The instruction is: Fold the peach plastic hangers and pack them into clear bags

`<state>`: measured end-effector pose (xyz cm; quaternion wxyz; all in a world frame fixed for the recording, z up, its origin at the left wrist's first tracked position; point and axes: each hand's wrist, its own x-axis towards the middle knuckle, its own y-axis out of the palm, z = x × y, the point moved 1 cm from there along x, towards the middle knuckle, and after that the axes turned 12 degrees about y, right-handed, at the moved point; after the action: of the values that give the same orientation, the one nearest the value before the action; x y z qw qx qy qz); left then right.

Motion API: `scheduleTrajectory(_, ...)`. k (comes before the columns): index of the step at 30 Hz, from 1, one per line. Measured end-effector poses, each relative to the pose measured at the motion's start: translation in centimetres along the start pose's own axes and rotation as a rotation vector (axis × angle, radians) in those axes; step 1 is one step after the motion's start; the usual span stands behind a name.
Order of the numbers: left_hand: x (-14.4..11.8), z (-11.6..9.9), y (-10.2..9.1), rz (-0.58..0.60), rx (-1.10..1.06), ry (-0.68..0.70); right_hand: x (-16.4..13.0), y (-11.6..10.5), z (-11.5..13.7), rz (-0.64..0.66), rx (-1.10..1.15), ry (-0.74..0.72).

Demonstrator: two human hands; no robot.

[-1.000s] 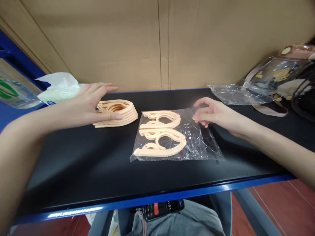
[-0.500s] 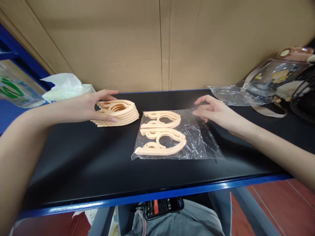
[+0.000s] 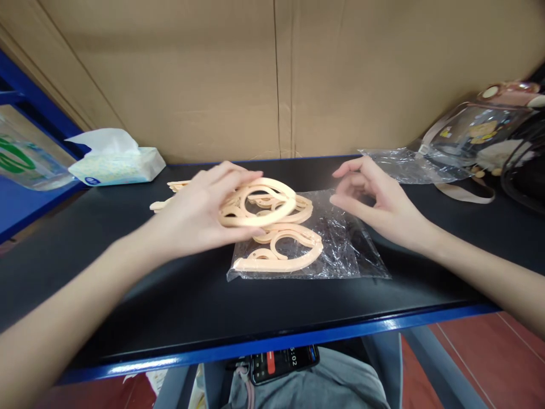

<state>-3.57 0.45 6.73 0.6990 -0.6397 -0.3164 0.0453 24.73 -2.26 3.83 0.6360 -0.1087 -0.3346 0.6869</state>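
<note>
My left hand point(image 3: 204, 210) is closed around a peach-coloured folding hanger point(image 3: 272, 218), held folded above the clear plastic bag point(image 3: 336, 250). Whether a second hanger is in that grip I cannot tell. Two more folded hangers point(image 3: 293, 261) lie side by side in the bag, one partly covered by the held one. Behind my left wrist, parts of other hangers point(image 3: 159, 205) show on the table; my hand hides the rest. My right hand point(image 3: 374, 199) hovers over the bag's right part, its fingers curled but apart, holding nothing.
A tissue pack point(image 3: 123, 165) and a large clear bottle point(image 3: 34, 159) stand at the left. Another plastic bag point(image 3: 409, 165) lies at the back right beside a clear cup with a strap point(image 3: 481, 133). Cardboard point(image 3: 204, 79) rises behind the black table. A phone point(image 3: 283, 363) rests on my lap.
My left hand has moved right from the hanger stack and carries a folding hanger over the bag. My right hand has stayed near the same place, with its fingers curled a little more.
</note>
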Motion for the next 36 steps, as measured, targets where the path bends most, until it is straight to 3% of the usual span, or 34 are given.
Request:
scheduleTrajectory(5, 0.6, -3.6, 2.3, -0.066, 0.116, 0.202, -1.5, 0.8, 1.6, 0.111, -0.234, -0.257)
scheduleTrajectory(8, 0.5, -4.6, 2.8, -0.096, 0.173, 0.244, -2.1, 1.5, 2.0, 0.168, -0.27, -0.292)
scheduleTrajectory(10, 0.5, -4.9, 2.9, -0.104, 0.205, 0.266, -2.2, 1.7, 2.0, 0.198, -0.136, -0.219)
scheduleTrajectory(14, 0.4, -5.0, 3.0, -0.116, 0.26, 0.298, -1.6, 1.5, 2.0, 0.262, 0.234, 0.059)
scheduleTrajectory(18, 0.5, -4.9, 2.9, -0.112, 0.284, 0.304, -0.8, 1.2, 1.9, 0.34, 0.414, 0.233)
scheduleTrajectory(36, 0.2, -2.5, 2.7, -0.05, 0.211, 0.22, -0.2, 0.9, 1.1, 0.27, 0.456, 0.314)
